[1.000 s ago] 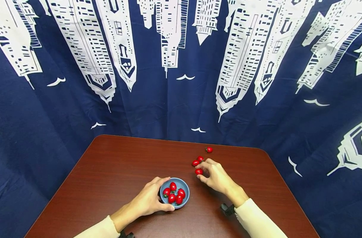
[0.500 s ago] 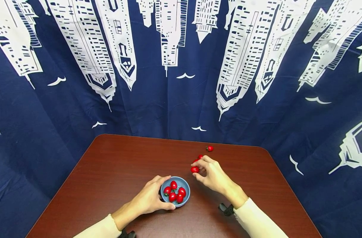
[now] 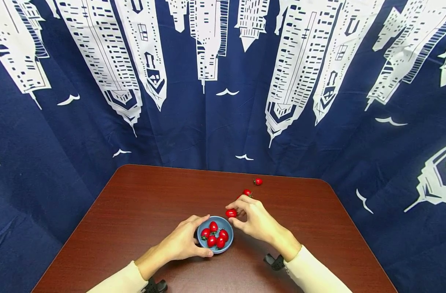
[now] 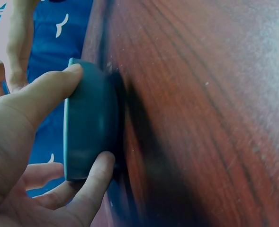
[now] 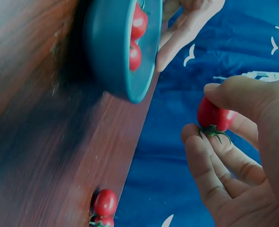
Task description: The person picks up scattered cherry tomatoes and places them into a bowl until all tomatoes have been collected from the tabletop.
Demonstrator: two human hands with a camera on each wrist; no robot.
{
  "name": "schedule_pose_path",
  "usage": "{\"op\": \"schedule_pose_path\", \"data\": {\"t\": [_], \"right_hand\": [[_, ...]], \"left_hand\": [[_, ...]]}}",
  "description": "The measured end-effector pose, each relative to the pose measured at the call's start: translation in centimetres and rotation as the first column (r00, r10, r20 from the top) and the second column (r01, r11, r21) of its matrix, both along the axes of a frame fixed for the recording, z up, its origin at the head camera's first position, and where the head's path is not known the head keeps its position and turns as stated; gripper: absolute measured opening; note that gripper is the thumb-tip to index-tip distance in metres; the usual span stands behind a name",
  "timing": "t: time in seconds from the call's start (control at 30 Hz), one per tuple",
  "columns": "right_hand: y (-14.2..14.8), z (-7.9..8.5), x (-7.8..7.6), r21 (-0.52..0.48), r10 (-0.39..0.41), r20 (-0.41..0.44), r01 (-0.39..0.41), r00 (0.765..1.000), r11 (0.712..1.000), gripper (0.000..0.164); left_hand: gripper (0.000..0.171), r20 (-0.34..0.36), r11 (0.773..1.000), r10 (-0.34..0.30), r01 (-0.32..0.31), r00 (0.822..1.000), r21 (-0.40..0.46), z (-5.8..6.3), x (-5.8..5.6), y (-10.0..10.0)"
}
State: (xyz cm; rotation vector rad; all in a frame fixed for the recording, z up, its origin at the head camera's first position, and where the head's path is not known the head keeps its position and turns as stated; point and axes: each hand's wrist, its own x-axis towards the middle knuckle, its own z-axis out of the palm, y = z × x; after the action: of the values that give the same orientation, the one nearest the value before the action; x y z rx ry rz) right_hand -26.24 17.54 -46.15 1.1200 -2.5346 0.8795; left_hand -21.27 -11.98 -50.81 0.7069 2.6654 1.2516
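Observation:
A small blue bowl point(image 3: 231, 243) with several cherry tomatoes point(image 3: 212, 241) in it stands on the table. My left hand point(image 3: 182, 243) grips the bowl from its left side, thumb near the front and fingers around the far side; the left wrist view shows the fingertips on the bowl's wall point(image 4: 93, 123). Just right of the rim, my right hand point(image 3: 257, 221) pinches one cherry tomato point(image 3: 231, 213) between thumb and fingers. In the right wrist view that tomato point(image 5: 214, 113) has a green stem end and is held off the table.
Behind the right hand, a loose cherry tomato point(image 3: 247, 192) lies on the brown table point(image 3: 164, 195), with another partly hidden by the fingers. One more tomato point(image 3: 258, 181) lies near the far edge. A dark blue patterned curtain point(image 3: 193, 130) hangs behind the table.
My right hand has lifted a cherry tomato from the group and carried it left and nearer, to beside the bowl. The left hand stays on the bowl.

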Motion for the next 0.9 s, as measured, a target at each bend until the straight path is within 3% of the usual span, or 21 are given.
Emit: {"op": "schedule_pose_path", "data": {"t": [0.67,0.9], "right_hand": [[-2.9,-0.7,1.9,0.037,0.155,0.027,-0.156,0.988,0.987,0.031],[-4.1,-1.2,2.2,0.067,0.191,0.041,-0.193,0.981,0.979,0.029]], "left_hand": [[0.108,0.058,0.998,-0.036,0.034,0.998,0.044,0.1,-0.4,-0.5],[0.108,0.035,1.000,-0.018,0.018,0.999,-0.003,0.1,-0.3,-0.5]]}}
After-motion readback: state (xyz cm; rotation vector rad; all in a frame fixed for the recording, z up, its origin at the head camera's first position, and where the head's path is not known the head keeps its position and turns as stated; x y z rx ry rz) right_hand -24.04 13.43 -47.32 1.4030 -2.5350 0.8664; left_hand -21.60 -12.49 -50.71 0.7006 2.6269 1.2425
